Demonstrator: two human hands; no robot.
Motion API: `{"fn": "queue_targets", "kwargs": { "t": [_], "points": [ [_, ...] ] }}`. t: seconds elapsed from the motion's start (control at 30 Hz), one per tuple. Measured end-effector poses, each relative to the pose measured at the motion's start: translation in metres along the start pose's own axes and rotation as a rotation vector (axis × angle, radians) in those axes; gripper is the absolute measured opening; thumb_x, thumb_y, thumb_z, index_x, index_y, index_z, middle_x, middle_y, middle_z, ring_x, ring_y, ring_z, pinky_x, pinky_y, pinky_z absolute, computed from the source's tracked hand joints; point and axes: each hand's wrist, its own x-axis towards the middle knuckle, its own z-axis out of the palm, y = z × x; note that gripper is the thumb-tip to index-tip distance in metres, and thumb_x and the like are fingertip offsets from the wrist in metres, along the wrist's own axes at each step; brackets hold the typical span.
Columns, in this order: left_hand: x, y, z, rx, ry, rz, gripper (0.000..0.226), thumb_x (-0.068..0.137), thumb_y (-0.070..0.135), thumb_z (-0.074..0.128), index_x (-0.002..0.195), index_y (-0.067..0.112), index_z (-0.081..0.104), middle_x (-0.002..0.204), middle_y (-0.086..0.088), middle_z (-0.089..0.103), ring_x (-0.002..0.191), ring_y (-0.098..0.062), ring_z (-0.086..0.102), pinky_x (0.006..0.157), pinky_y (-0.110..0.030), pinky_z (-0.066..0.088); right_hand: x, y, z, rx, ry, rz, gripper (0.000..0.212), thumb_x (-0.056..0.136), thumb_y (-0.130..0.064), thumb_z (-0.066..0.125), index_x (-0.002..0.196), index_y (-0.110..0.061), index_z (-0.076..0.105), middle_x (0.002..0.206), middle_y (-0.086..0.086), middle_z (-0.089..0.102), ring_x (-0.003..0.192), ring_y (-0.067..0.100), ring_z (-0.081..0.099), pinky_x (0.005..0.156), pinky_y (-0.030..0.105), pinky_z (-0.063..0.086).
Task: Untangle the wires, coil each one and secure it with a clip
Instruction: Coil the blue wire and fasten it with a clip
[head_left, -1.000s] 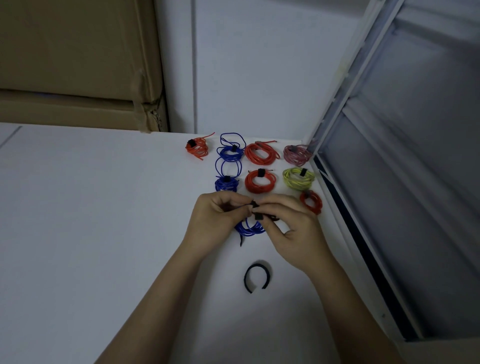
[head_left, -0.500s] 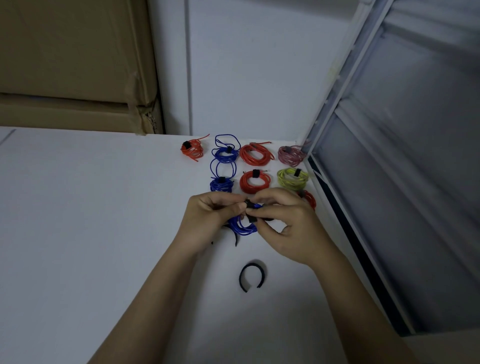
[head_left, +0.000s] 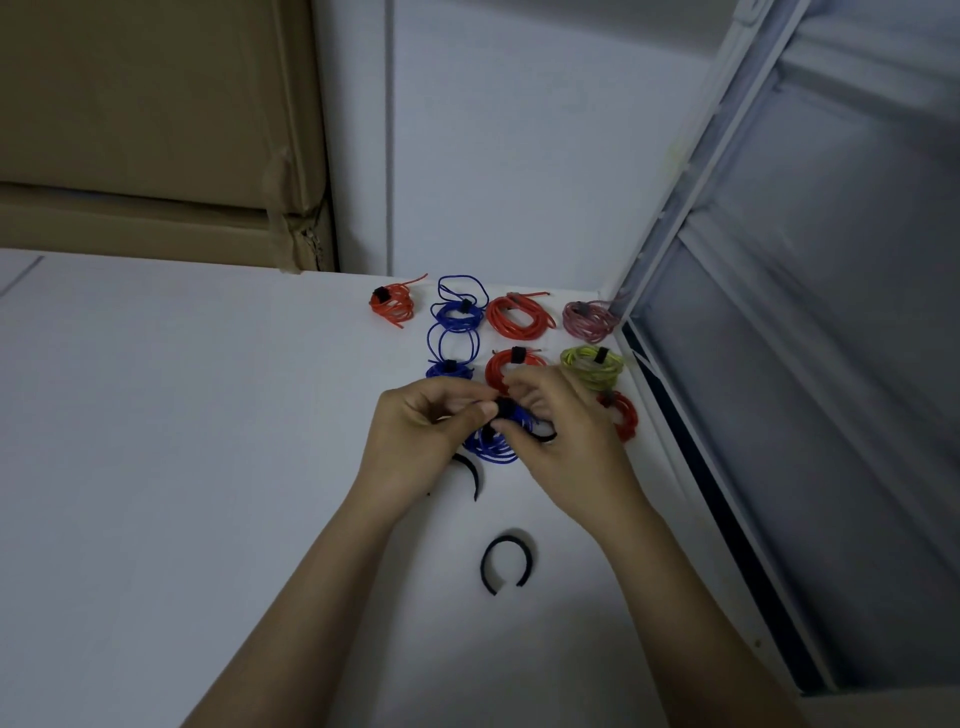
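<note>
A coiled blue wire (head_left: 493, 448) is held between both hands above the white table (head_left: 182, 441). My left hand (head_left: 415, 441) pinches the coil at its top, and my right hand (head_left: 566, 441) pinches a black strap clip (head_left: 506, 408) wrapped round it, whose tail sticks out under the fingers. Another black strap (head_left: 474, 475) curves out below the coil. A loose curled black clip (head_left: 506, 565) lies on the table nearer to me.
Several clipped coils lie in rows behind the hands: red (head_left: 393, 303), blue (head_left: 458, 312), red (head_left: 519, 318), pink (head_left: 589, 319), blue (head_left: 449, 368), red (head_left: 511, 366), yellow-green (head_left: 592, 368), red (head_left: 621, 415). A cardboard box (head_left: 156, 156) stands back left. A window frame (head_left: 675, 415) borders the table's right edge.
Both hands stay together on the blue coil; my right fingers have worked the black clip round its top. The view has shifted slightly.
</note>
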Motion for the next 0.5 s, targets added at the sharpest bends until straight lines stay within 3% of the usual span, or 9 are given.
{"fn": "queue_targets", "kwargs": {
  "t": [0.1, 0.27, 0.4, 0.5],
  "points": [
    [-0.001, 0.001, 0.0, 0.047, -0.026, 0.035, 0.017, 0.081, -0.001, 0.071, 0.082, 0.016, 0.074, 0.078, 0.001, 0.073, 0.074, -0.013, 0.066, 0.072, -0.022, 0.054, -0.004, 0.006, 0.006, -0.125, 0.024, -0.035, 0.026, 0.083, -0.024, 0.061, 0.106, -0.014, 0.065, 0.092, -0.003, 0.066, 0.08, 0.007, 0.058, 0.065, 0.027, 0.051],
    [-0.002, 0.0, 0.004, 0.053, -0.07, 0.036, 0.011, 0.081, 0.002, 0.071, 0.086, 0.013, 0.073, 0.084, 0.0, 0.074, 0.084, -0.011, 0.068, 0.076, -0.022, 0.054, -0.005, 0.013, 0.006, -0.198, 0.115, -0.084, 0.023, 0.079, -0.018, 0.065, 0.099, -0.009, 0.072, 0.075, 0.001, 0.07, 0.063, 0.009, 0.059, 0.052, 0.026, 0.049],
    [-0.003, -0.001, 0.006, 0.011, -0.114, -0.035, 0.017, 0.082, 0.002, 0.071, 0.09, 0.016, 0.066, 0.087, 0.011, 0.07, 0.09, -0.005, 0.067, 0.075, -0.019, 0.052, -0.008, 0.012, 0.006, -0.186, 0.171, -0.059, 0.021, 0.08, -0.018, 0.061, 0.097, -0.008, 0.07, 0.074, 0.002, 0.07, 0.066, 0.011, 0.058, 0.053, 0.023, 0.047],
    [-0.002, -0.005, 0.004, -0.046, -0.135, -0.154, 0.02, 0.082, 0.01, 0.073, 0.096, 0.013, 0.058, 0.096, 0.003, 0.068, 0.093, -0.013, 0.068, 0.076, -0.023, 0.053, -0.009, 0.01, 0.002, -0.178, 0.181, -0.072, 0.025, 0.081, -0.022, 0.057, 0.096, -0.007, 0.07, 0.073, 0.002, 0.07, 0.071, 0.011, 0.056, 0.055, 0.02, 0.047]
  ]
}}
